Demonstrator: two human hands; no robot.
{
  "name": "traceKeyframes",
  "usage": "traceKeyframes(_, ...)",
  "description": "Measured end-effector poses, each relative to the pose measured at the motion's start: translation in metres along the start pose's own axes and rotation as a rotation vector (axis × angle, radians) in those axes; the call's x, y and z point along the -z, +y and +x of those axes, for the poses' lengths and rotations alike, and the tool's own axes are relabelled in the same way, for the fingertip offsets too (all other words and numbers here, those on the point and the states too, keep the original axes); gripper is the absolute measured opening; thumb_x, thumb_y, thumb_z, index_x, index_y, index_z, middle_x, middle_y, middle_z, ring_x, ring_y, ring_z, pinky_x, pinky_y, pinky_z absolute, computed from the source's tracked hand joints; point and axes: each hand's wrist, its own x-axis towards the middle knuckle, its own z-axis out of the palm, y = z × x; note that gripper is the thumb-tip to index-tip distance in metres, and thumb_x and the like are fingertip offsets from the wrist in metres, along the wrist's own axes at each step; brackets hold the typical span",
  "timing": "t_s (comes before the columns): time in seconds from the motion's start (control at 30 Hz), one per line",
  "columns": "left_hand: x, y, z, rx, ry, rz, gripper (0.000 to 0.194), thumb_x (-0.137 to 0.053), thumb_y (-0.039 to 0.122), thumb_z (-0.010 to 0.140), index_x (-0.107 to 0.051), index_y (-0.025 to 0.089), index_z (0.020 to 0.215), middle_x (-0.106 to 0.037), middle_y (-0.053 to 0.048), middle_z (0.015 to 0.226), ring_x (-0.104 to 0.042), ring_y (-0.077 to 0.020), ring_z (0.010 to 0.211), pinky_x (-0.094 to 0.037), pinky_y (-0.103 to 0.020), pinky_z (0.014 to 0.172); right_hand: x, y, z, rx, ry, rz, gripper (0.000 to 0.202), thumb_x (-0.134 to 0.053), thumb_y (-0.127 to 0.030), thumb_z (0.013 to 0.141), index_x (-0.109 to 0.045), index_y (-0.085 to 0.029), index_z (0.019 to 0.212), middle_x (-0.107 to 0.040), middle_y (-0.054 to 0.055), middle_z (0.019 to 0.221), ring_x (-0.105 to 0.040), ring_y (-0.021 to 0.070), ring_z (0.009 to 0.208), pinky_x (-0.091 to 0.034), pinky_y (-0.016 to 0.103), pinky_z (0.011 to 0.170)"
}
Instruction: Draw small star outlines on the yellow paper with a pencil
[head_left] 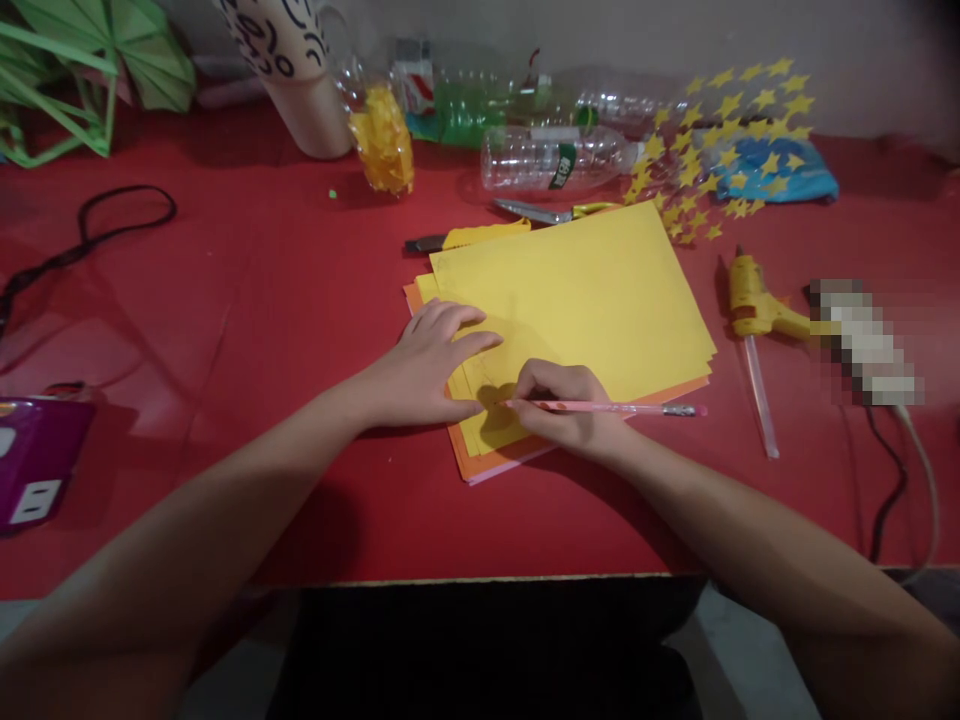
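A stack of yellow paper (592, 310) lies at a slant on the red table, with orange sheets (480, 468) showing beneath it. My left hand (431, 365) rests on the stack's left edge, fingers spread and holding nothing. In my right hand (562, 405) is a pink pencil (637, 408), gripped close to its point. Its tip meets the paper near the lower left corner, and its eraser end points right. Faint pencil lines show on the sheet between my hands; shadow makes them hard to read.
Behind the paper lie a yellow box cutter (480, 237), scissors (547, 212) and a clear plastic bottle (555, 160). Yellow paper stars (727, 105) stand at the back right. A yellow glue gun (750, 300) lies right of the stack. A purple box (34, 460) sits at far left.
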Motion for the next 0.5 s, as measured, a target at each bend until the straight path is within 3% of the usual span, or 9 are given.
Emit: traceKeyframes(0.5, 0.0000, 0.0000, -0.0003, -0.001, 0.005, -0.014, 0.062, -0.067, 0.047, 0.074, -0.051, 0.023, 0.129, -0.037, -0.014, 0.142, -0.030, -0.0370, 0.133, -0.026, -0.059, 0.114, 0.0009, 0.0015, -0.0018, 0.008, -0.022, -0.002, 0.012, -0.052, -0.017, 0.071, -0.044, -0.021, 0.063, -0.043, -0.007, 0.052, -0.034, 0.0060, 0.048, -0.025, 0.023, 0.045)
